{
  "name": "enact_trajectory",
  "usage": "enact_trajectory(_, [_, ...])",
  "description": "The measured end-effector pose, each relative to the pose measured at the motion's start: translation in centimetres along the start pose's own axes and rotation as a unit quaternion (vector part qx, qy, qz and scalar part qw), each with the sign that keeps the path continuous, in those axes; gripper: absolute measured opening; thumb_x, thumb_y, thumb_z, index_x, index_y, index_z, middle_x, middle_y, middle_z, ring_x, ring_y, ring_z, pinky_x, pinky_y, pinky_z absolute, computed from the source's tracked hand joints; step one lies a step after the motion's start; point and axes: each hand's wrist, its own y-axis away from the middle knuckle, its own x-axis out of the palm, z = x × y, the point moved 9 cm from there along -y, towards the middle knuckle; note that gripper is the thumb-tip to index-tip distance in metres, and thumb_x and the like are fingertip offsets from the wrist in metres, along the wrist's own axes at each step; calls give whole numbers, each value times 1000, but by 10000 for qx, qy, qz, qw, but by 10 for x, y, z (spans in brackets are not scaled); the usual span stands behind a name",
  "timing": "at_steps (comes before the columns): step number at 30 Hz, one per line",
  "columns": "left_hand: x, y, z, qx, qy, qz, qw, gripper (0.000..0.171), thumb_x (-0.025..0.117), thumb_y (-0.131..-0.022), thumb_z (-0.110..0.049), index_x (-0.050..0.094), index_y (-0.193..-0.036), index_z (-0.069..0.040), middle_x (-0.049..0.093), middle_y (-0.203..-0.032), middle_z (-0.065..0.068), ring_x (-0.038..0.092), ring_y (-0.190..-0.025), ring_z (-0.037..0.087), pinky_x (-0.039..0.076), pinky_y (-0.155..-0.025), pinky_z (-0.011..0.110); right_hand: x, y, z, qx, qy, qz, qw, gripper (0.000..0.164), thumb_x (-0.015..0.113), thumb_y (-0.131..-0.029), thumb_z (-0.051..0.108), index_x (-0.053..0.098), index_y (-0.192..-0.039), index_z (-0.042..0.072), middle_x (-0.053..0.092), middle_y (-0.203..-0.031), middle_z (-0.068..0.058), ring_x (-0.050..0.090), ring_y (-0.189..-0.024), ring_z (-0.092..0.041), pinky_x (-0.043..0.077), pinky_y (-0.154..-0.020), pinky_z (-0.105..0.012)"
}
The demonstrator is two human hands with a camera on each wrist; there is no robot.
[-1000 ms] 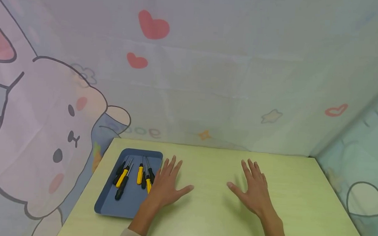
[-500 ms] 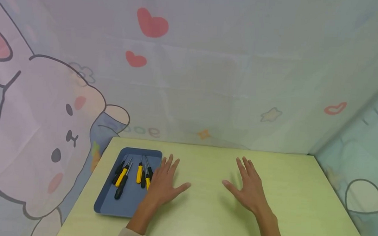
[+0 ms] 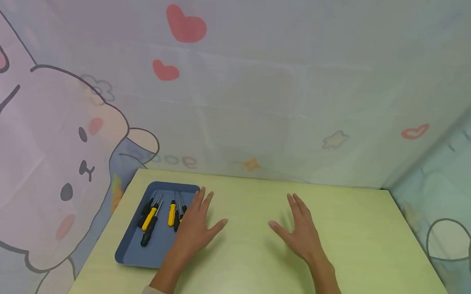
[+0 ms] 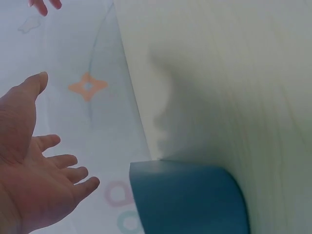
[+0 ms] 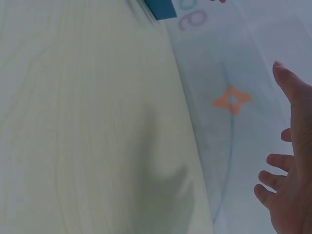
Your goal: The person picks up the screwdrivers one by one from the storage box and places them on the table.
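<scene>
My left hand (image 3: 194,227) hovers beside the right side of a blue tray (image 3: 137,256), fingers straight, thumb spread, holding nothing. It overlaps the tray's right edge in the head view and hides part of what lies there. In the tray lie several screwdrivers, some with black handles, such as a thick black screwdriver (image 3: 149,232), others yellow, such as a yellow-and-black screwdriver (image 3: 171,213). Their shafts point to the far side. My right hand (image 3: 303,234) is held over the middle right of the table, fingers extended and thumb out, with nothing in it.
The pale wooden table (image 3: 373,249) reaches back to a printed cloth wall (image 3: 241,99) with hearts and a large rabbit. Another cloth panel (image 3: 450,191) stands along the right side. In the left wrist view the tray's wall (image 4: 187,195) shows below the left hand.
Both hands have drifted left, the left one further over the tray's right edge and the right one toward the table's middle. The whole head view has shifted slightly. The screwdrivers lie as before.
</scene>
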Motion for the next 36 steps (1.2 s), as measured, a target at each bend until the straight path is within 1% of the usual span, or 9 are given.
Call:
enact_trajectory(3, [-4,3,2,-114,59,27,9999,93,75,-97,-51,30,-168,-10,17,-176,15,20,-160,41,35,-119,68,5,-1,2,67,-117,-10,9999,96,72,-95,60,26,-170,20,23,-175,-8,23,-158,-38,36,-113,-74])
enact_trajectory(10, [-23,6,9,-212,-69,-378,9990,87,79,-96,-40,37,-164,-5,26,-172,20,31,-155,44,41,-115,67,18,-3,16,-7,-264,17,9996,96,72,-94,61,28,-169,21,27,-173,-7,25,-158,-35,37,-116,-70])
enact_trajectory(14, [-32,7,16,-382,-41,-299,9988,87,77,-98,-40,35,-165,-6,23,-173,20,28,-156,46,38,-116,69,24,-4,24,-50,-325,67,9994,96,73,-94,61,30,-169,21,28,-172,-7,27,-157,-35,37,-117,-68])
enact_trajectory(17, [-39,9,19,-488,162,-211,9985,87,76,-99,-38,32,-166,-6,20,-174,21,23,-157,47,35,-117,71,30,-5,28,-70,-349,132,9993,96,72,-94,62,29,-169,21,28,-172,-6,28,-157,-35,37,-117,-68])
enact_trajectory(19, [-47,11,20,-542,232,-206,9980,87,75,-99,-37,30,-167,-6,18,-174,22,21,-157,48,36,-116,72,32,-5,31,-69,-391,182,9990,95,71,-94,63,29,-169,22,28,-172,-6,28,-157,-34,37,-118,-67])
enact_trajectory(24, [-62,17,30,-812,97,-161,9965,88,70,-102,-43,25,-169,-8,13,-176,20,17,-158,48,36,-115,73,35,-7,40,-102,-447,191,9988,96,71,-93,64,31,-168,20,31,-171,-7,30,-156,-34,37,-118,-66])
enact_trajectory(27, [-67,20,39,-993,89,-82,9950,89,66,-104,-47,21,-170,-10,11,-176,18,14,-159,48,31,-118,72,38,-7,46,-128,-400,176,9990,96,71,-93,64,32,-168,19,33,-170,-8,32,-155,-35,39,-116,-67])
enact_trajectory(32, [-77,23,51,-1226,76,-101,9924,90,62,-105,-52,19,-170,-9,14,-175,20,21,-156,51,34,-114,75,43,-7,56,-220,-213,143,9994,96,71,-92,65,34,-167,17,35,-169,-9,35,-153,-35,47,-107,-69])
enact_trajectory(36, [-82,23,58,-1232,-86,-85,9923,89,63,-105,-49,19,-170,-7,16,-174,23,26,-154,52,35,-113,74,48,-8,62,-237,-132,193,9994,96,70,-92,66,34,-167,18,35,-169,-7,37,-152,-34,49,-106,-66])
